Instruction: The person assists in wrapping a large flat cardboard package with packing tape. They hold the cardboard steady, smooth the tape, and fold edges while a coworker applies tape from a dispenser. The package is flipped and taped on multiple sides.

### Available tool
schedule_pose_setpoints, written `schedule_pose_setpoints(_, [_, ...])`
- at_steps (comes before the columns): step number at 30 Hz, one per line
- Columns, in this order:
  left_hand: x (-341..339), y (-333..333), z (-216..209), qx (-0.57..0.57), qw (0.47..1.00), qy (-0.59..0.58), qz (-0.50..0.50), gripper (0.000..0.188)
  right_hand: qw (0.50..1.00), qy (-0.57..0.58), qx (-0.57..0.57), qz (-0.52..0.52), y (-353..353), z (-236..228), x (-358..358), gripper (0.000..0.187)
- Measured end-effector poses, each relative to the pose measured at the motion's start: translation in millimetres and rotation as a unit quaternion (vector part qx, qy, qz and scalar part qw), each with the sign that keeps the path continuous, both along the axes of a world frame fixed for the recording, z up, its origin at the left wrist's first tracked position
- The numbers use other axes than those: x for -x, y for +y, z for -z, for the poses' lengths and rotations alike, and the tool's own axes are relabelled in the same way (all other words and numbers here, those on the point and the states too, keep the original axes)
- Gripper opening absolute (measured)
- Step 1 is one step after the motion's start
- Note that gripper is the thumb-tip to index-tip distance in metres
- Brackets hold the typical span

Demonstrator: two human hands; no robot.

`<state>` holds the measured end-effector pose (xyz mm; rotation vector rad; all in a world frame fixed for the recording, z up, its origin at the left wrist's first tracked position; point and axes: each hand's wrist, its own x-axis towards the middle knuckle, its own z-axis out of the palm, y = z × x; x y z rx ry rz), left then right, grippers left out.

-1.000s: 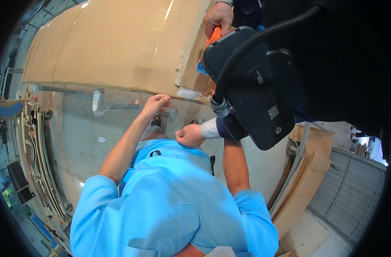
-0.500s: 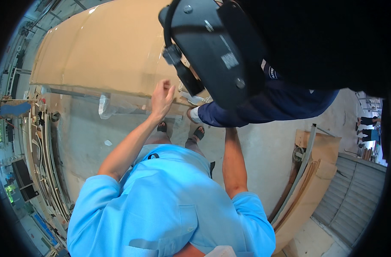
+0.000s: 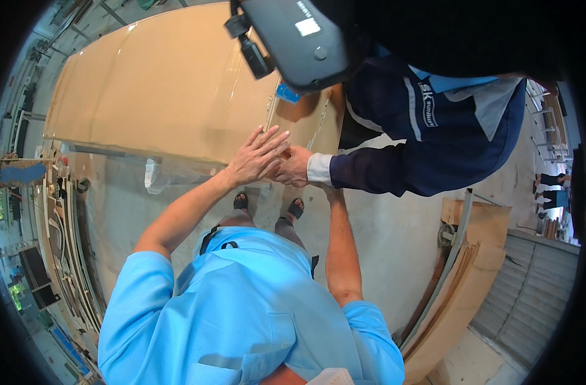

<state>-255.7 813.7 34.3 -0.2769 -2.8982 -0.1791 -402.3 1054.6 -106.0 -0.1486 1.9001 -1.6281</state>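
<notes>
My left hand (image 3: 258,156) is open, fingers outstretched and slightly spread, over the near edge of a long cardboard-covered package (image 3: 158,77). Right beside its fingertips is a co-worker's hand (image 3: 294,167), in a dark blue sleeve with a white cuff (image 3: 319,169). The two hands overlap in view; whether they touch I cannot tell. My right forearm (image 3: 344,256) reaches up beneath that sleeve, which hides my right hand and its fingers. On the package's right part sits a small blue object (image 3: 287,94), its kind unclear.
Clear plastic wrap (image 3: 153,176) hangs under the package's near edge. Long strips and boards (image 3: 65,237) stand at the left. Cardboard sheets (image 3: 456,289) lean at the right beside a grey shutter (image 3: 530,276). The co-worker (image 3: 427,147) stands close on the right, and more people (image 3: 552,189) are far off.
My left hand has moved right and its fingers have straightened out. The co-worker's arm has shifted, bringing their hand into sight beside mine. The blue object has come into view.
</notes>
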Motion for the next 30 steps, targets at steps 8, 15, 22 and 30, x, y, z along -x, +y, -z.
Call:
schedule_pose_setpoints(8, [10,-11,11,-0.003,0.997,-0.072,-0.027,0.058,0.996,-0.078,0.048,0.018,3,-3,-6,0.066])
schedule_pose_setpoints(15, [10,-11,12,0.002,0.995,-0.092,-0.035,0.059,0.998,-0.059,0.023,0.019,4,-29,-15,0.064])
schedule_pose_setpoints(22, [10,-9,8,0.012,0.995,-0.096,-0.038,0.059,0.990,0.108,-0.084,0.038,-6,-55,-15,0.071])
schedule_pose_setpoints(30, [9,-10,17,0.021,0.995,-0.082,-0.046,0.060,0.991,0.079,-0.098,0.031,-6,-69,-17,0.068])
